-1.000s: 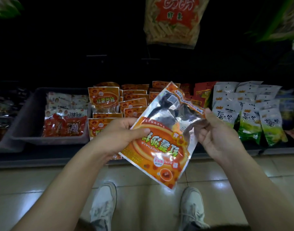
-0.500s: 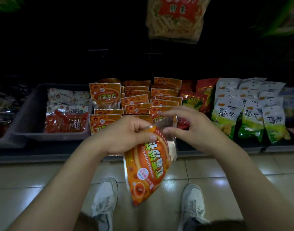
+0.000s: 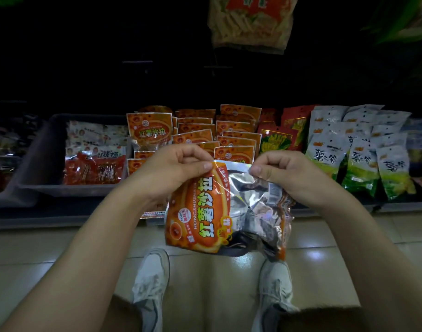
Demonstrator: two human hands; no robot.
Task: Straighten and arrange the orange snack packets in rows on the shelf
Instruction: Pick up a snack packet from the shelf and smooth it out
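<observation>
Orange packet (image 3: 205,212) now hangs spread out by its top seam at centre frame, over the floor (image 3: 37,248) just in front of the shelf (image 3: 61,212); half a second ago it hung bunched up. Left hand (image 3: 174,168) and right hand (image 3: 284,173) each pinch a top corner between curled fingers (image 3: 205,167). Reads as straightened but not yet shelved, probably bound for the orange rows (image 3: 195,140) at upper centre.

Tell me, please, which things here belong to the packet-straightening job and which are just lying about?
Job: held packet, pinched by left hand and right hand; orange packets in rows behind.
Lying about: grey tray, red snacks in it, green-and-white bags, yellow bag hanging above.
</observation>
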